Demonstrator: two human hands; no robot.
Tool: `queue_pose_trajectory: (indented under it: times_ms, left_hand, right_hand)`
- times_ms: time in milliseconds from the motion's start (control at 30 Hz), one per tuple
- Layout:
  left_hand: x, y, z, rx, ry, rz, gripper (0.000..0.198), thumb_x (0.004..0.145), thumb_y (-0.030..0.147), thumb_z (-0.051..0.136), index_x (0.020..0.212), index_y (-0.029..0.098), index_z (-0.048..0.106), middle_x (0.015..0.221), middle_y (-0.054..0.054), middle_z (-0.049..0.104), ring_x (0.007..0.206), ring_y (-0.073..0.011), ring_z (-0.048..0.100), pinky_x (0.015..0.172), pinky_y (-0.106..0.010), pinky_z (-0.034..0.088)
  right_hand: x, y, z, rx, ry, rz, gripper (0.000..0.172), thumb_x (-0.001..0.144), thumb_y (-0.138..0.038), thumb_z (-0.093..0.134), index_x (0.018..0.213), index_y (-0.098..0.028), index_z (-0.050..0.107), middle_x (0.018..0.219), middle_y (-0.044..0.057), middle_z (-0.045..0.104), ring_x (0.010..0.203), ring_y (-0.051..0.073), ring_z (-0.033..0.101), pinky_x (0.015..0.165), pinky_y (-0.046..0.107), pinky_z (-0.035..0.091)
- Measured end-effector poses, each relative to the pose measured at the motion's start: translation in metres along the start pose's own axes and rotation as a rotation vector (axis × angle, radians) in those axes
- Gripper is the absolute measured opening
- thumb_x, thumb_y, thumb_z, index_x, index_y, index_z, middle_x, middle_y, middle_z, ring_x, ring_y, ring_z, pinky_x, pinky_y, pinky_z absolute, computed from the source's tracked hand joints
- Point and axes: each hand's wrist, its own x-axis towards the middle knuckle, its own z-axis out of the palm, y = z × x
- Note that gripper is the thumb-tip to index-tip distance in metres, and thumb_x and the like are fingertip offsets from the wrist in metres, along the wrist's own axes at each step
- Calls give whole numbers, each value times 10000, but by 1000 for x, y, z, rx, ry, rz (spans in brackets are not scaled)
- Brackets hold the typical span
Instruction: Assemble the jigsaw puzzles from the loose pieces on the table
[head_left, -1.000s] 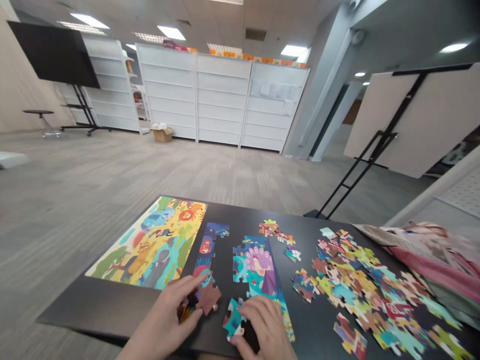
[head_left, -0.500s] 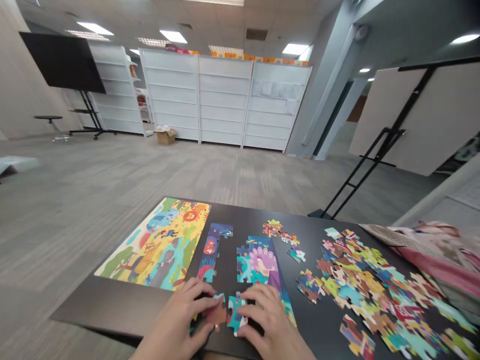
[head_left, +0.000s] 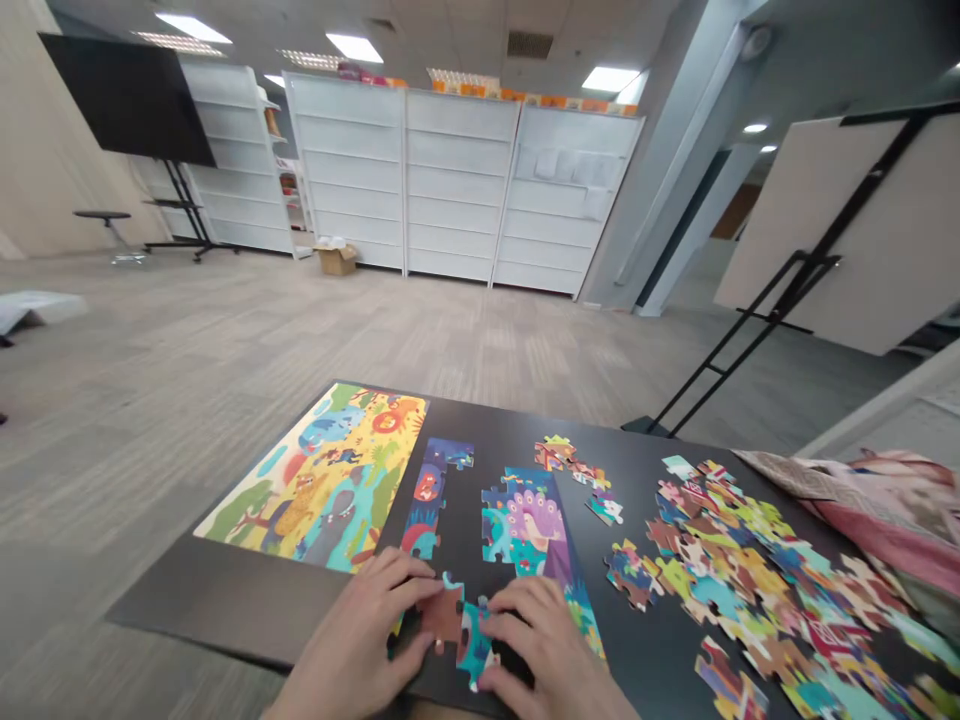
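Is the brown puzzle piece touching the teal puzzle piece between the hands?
Touching. The head view shows the brown puzzle piece meeting the teal puzzle piece edge to edge with no gap, between the left hand and right hand.

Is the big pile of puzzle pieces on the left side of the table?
No, the loose jigsaw pieces lie on the right side of the black table.

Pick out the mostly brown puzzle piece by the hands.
It's the brown piece at the left hand; the teal piece beside it sits under the right hand and is mostly teal, not brown.
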Motion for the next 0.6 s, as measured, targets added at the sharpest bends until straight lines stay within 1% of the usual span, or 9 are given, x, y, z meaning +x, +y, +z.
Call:
queue_pose_trajectory:
  times_ms: [67,133,200,233,267,333,400,500,600]
  left_hand:
    - [2,0,1,0,-11,-35,311,875,168,664,1159,297,658,1118,-44,672,1043,-266,603,933,-418,504]
    - [2,-1,3,16,-13,-61,306,847,287,773,1137,299,675,1050,-40,673,991,-275,605,902,-423,508]
    - [0,-3,3,33,-18,-67,431,767,416,865,1142,304,684,1007,-39,668,965,-291,607,888,-440,515]
    - [-2,-4,3,37,-24,-62,475,746,441,878,1156,307,680,1022,-43,665,982,-300,606,908,-458,514]
    - [-4,-5,2,40,-31,-48,485,753,424,869,1179,311,669,1069,-52,662,1024,-311,602,947,-481,504]
    - [-8,-6,0,50,-37,-7,476,807,298,788,1253,324,627,1249,-74,630,1169,-335,566,1052,-533,449]
    - [-10,-7,-2,59,-45,35,526,829,178,682,1317,348,582,1390,-63,580,1292,-338,507,1129,-563,381]
    - [-8,-5,-3,48,-79,31,568,840,134,623,1355,360,546,1384,-40,602,1307,-315,509,1136,-546,385]
    - [-2,-3,-2,22,-104,-12,505,851,203,702,1319,343,574,1309,-43,632,1239,-311,546,1086,-516,438]
  right_hand:
    - [-7,4,8,-46,63,-55,272,795,-325,826,1028,-279,696,977,-25,745,912,192,674,842,309,526]
    - [-14,8,15,-85,117,-85,256,792,-304,799,1020,-274,685,933,-22,747,873,193,681,792,300,524]
    - [-19,9,18,-110,145,-89,270,790,-294,782,1039,-274,681,945,-12,751,875,201,689,784,300,525]
    - [-21,9,18,-118,153,-85,284,787,-299,779,1052,-276,680,966,-5,753,888,208,691,791,304,528]
    - [-22,9,17,-121,149,-76,297,785,-305,780,1064,-277,680,995,1,754,910,217,692,807,310,530]
    - [-23,7,16,-114,124,-59,302,783,-301,780,1068,-278,681,1047,8,752,953,228,688,839,317,534]
    - [-23,4,16,-88,108,-33,254,779,-250,767,1017,-274,681,1035,1,748,955,219,680,843,311,534]
    - [-23,2,19,-56,115,-5,232,749,-172,737,950,-265,668,980,-10,736,920,202,674,823,298,536]
    - [-23,2,21,-43,142,-9,259,725,-151,721,949,-263,657,971,-9,732,909,204,673,816,300,541]
